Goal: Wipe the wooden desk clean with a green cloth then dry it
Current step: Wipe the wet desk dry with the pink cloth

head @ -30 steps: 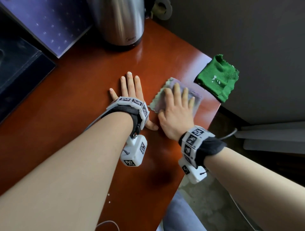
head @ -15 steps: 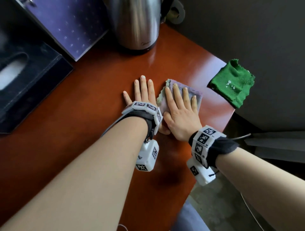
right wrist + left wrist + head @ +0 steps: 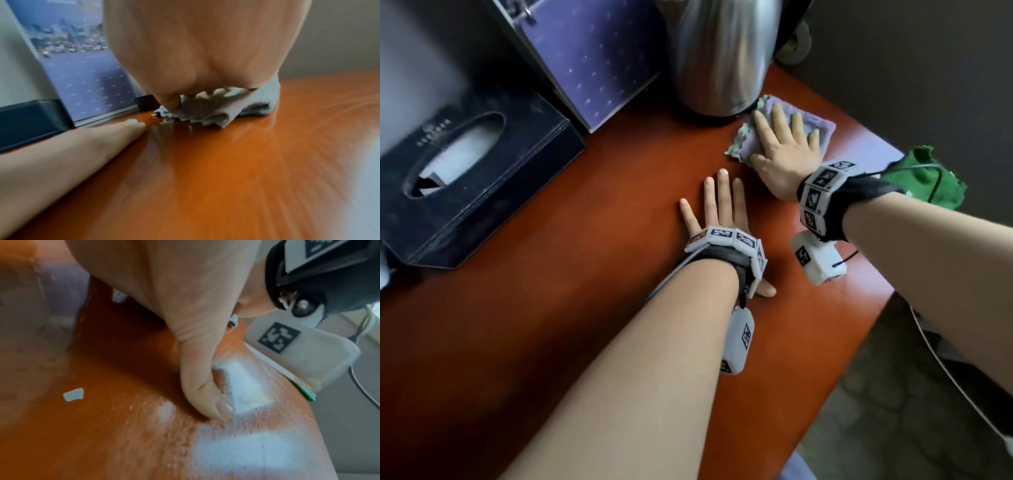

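My right hand [image 3: 784, 144] lies flat, fingers spread, pressing a folded purple-grey cloth [image 3: 815, 125] onto the reddish wooden desk [image 3: 592, 281], close to the kettle's base. From the right wrist view the cloth [image 3: 205, 110] bunches under the palm. My left hand [image 3: 717, 202] rests flat on the bare desk nearer to me, fingers straight, holding nothing; in the left wrist view its thumb tip [image 3: 218, 404] touches the wood. The green cloth [image 3: 928, 178] lies at the desk's right edge, partly behind my right wrist, with no hand on it.
A steel kettle [image 3: 726, 54] stands at the back, a purple calendar [image 3: 592, 58] leans to its left, and a black tissue box [image 3: 462, 171] sits at the far left. The desk's right edge [image 3: 873, 329] drops to the floor, where a white cable [image 3: 941, 370] runs.
My right hand has pushed the purple-grey cloth away from me, from beside the left hand up to the kettle's base. The left hand stays flat on the desk.
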